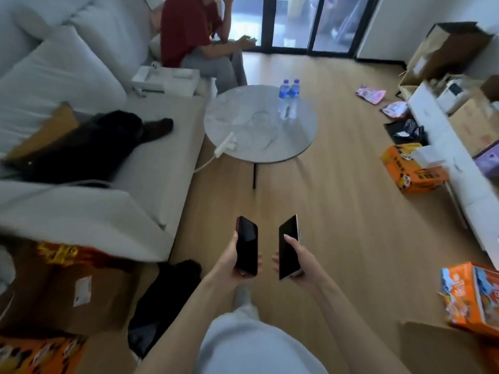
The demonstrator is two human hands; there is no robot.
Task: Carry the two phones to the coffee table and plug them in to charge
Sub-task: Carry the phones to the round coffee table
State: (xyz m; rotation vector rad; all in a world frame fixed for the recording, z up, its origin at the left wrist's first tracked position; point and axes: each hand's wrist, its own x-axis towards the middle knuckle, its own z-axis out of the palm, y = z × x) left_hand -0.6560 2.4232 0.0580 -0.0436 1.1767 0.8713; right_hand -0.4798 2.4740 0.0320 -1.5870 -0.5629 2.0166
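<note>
left hand [234, 261] grips dark phone [247, 245], right hand [301, 261] grips pale phone [288, 247], both short of the table [297, 136].

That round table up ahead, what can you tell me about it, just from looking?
The coffee table is round, with a pale grey top that looks like marble or stone, glossy enough to reflect light. At least one thin dark leg shows beneath it. It stands on the wooden floor, close beside the light sofa. On it are two water bottles with blue labels, side by side near the far edge, loose pale cables coiled mid-top, and a white power strip at the near-left edge, its cord hanging off toward the sofa.
</note>
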